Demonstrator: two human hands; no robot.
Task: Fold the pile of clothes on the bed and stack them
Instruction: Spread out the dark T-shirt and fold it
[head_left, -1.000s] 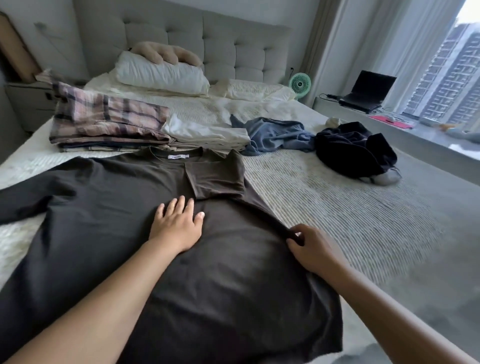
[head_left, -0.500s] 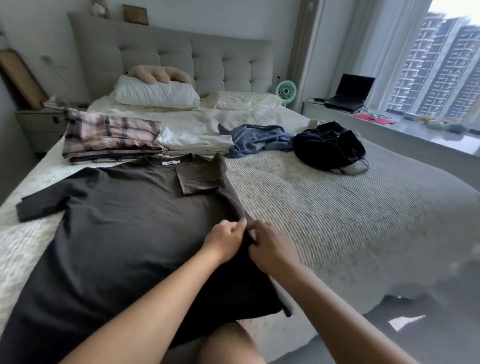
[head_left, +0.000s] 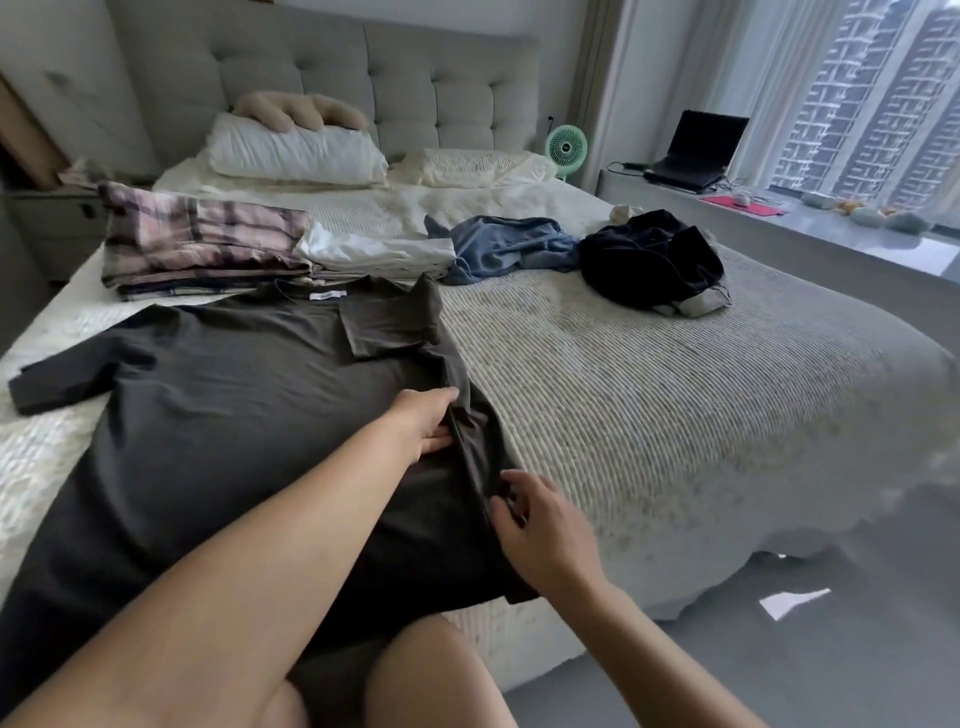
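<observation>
With left hand (head_left: 427, 425) fingers seemingly curled on the folded right edge of the dark T-shirt (head_left: 218, 405) and right hand (head_left: 540, 525) pinching that edge nearer, shirt lies flat on bed (head_left: 649, 405), folded stack (head_left: 208, 244) just beyond its collar.

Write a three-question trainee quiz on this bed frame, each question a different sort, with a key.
1. True or false: the dark brown cotton T-shirt has one sleeve folded in.
2. Which hand grips the shirt's side edge nearer the collar: A left hand, B right hand?
3. Fill in: the crumpled blue garment lies between the folded white cloth and the ___ bundle.

Key: 1 true; 2 A; 3 black.
</observation>
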